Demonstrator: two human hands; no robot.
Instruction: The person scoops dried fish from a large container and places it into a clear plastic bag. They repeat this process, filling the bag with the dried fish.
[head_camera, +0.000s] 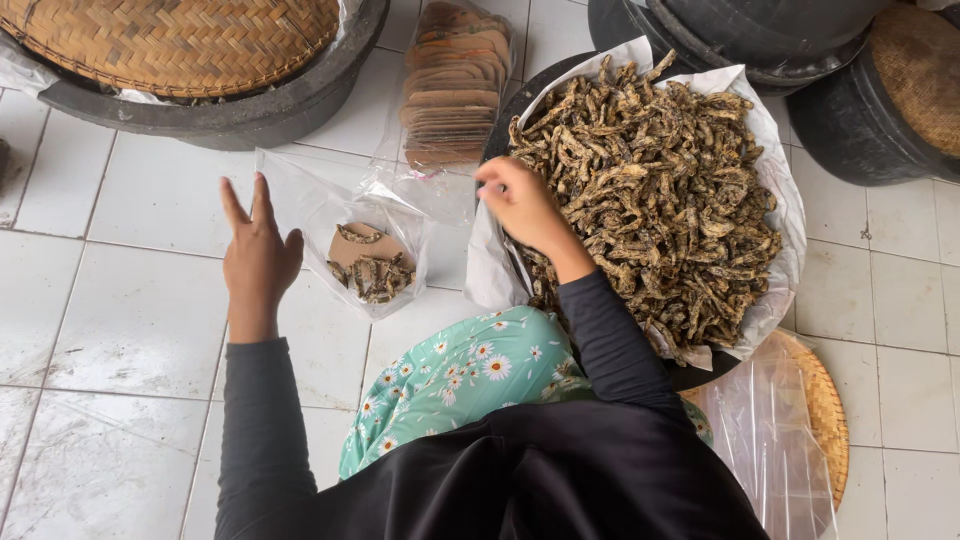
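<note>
On the white tile, a clear bag (362, 250) holds dark dried strips; left hand (257, 258) spread, right hand (520, 203) pinching unclearly.

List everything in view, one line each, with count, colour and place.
Dried fish pile: one heap, brown, in paper-lined basin at right.
Small plastic bag: one, clear, holding a few fish and a brown card, centre floor.
Card stack bag: one, clear with brown cards, top centre.
Woven lid: one, tan, on dark tub top left.
Dark tubs: at least two, black, top right.
Woven tray: one, tan, under clear plastic, lower right.
Floor tiles: white.
Left hand: open, beside the small bag.
Right hand: at the pile's edge, fingers blurred.
</note>
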